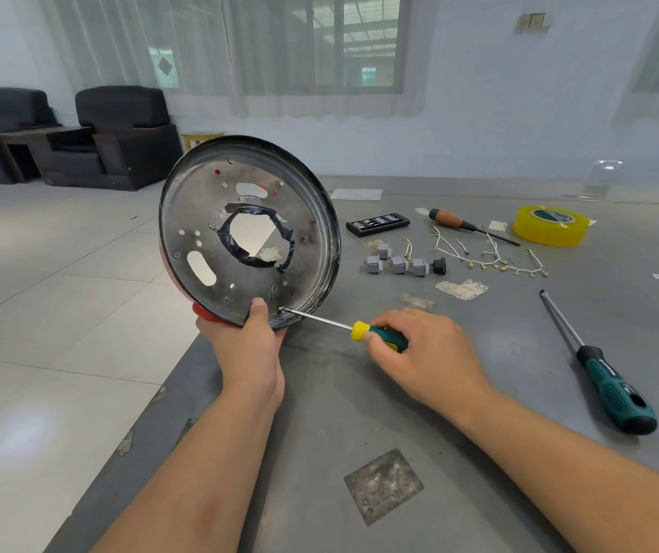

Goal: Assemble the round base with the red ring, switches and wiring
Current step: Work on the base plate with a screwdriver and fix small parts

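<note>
My left hand (pixel 248 345) grips the bottom rim of the round metal base (pixel 200 217), holding it upright above the table's left edge, thumb on its inner face. A sliver of the red ring (pixel 204 313) shows behind the base's lower left rim. My right hand (pixel 423 345) holds a small green-and-yellow screwdriver (pixel 375 333); its tip touches the base's lower rim beside my left thumb. Several grey switches (pixel 397 263) and a tangle of white wires (pixel 491 257) with brass terminals lie on the table farther back.
On the grey table (pixel 360 393) lie a large green-handled screwdriver (pixel 603 373) at right, a wooden-handled screwdriver (pixel 467 225), a roll of yellow tape (pixel 547 225), a black bit case (pixel 377 223) and scraps of tape (pixel 461 289). Tiled floor and dark armchairs are at left.
</note>
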`<action>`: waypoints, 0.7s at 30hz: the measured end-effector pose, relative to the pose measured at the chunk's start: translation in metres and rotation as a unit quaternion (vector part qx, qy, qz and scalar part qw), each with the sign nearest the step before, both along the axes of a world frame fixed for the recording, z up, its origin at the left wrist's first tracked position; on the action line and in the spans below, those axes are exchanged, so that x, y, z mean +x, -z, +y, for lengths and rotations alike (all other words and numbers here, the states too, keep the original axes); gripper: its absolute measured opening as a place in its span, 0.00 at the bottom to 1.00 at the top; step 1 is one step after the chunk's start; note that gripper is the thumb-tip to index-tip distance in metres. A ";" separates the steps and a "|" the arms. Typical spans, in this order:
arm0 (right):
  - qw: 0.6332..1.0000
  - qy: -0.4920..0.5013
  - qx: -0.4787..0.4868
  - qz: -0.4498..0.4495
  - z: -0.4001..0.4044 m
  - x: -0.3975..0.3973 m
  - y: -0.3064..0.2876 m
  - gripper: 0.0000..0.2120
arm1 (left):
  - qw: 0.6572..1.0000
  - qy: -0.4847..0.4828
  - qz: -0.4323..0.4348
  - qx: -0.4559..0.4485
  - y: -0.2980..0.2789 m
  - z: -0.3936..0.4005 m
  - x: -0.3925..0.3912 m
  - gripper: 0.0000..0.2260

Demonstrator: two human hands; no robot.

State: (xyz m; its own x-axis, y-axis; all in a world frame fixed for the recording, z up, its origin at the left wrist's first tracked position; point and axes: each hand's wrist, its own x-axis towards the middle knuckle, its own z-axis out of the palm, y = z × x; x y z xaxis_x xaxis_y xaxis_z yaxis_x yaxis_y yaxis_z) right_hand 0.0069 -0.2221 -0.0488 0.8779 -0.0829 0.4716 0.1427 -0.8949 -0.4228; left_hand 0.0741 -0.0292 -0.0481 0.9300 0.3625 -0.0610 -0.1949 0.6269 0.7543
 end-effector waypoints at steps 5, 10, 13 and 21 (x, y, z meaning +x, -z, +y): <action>1.000 0.000 -0.016 -0.004 0.001 -0.001 -0.001 0.11 | 1.000 -0.005 -0.003 0.002 0.001 0.001 0.001 0.23; 0.999 0.004 -0.031 -0.013 0.001 -0.002 -0.003 0.12 | 1.000 -0.010 -0.004 0.009 0.002 0.000 0.002 0.24; 0.999 -0.001 -0.048 -0.019 0.002 -0.004 -0.005 0.13 | 1.000 -0.010 -0.009 0.025 0.003 0.000 0.002 0.24; 0.983 -0.014 -0.149 -0.104 0.005 -0.010 -0.010 0.12 | 0.991 -0.031 -0.023 0.126 0.013 0.001 0.010 0.24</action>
